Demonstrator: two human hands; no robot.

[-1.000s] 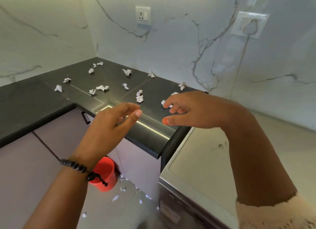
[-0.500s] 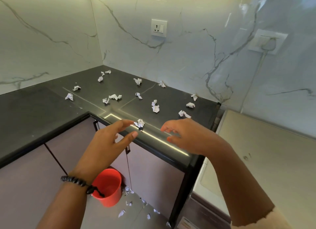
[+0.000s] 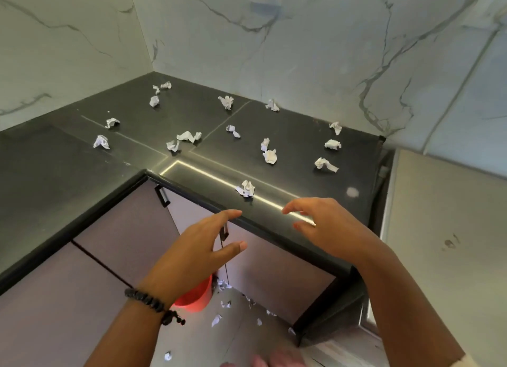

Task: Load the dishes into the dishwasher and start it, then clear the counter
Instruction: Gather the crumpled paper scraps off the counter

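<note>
**Both hands bare at the counter's front edge, paper scraps ahead**

The dark counter point(image 3: 296, 136) ran in an L, its near leg stretching from 9 o'clock towards 3 o'clock, with the inner corner at about 10 o'clock from my hands. Crumpled paper scraps lay scattered over it; the nearest scrap point(image 3: 246, 188) sat just inside the front edge, at 12 o'clock between my hands, too balled-up to show any long axis. An elongated scrap point(image 3: 189, 136) farther back lay with its length across me, 9 to 3.

My left hand point(image 3: 197, 246) hovered just below the counter lip, fingers straight and pointing to 1 o'clock, thumb spread apart, holding nothing. My right hand point(image 3: 326, 224) hung over the edge, palm down, fingers loosely spread and aimed at 10 o'clock, also holding nothing. A beaded bracelet point(image 3: 153, 305) circled my left wrist, and a red bin point(image 3: 197, 298) stood on the floor under that forearm, with more scraps littered beside it at 3 o'clock.

Compared with half a second before, my hands had drawn back from the nearest scrap, which now lay clear of my left fingertips.
</note>
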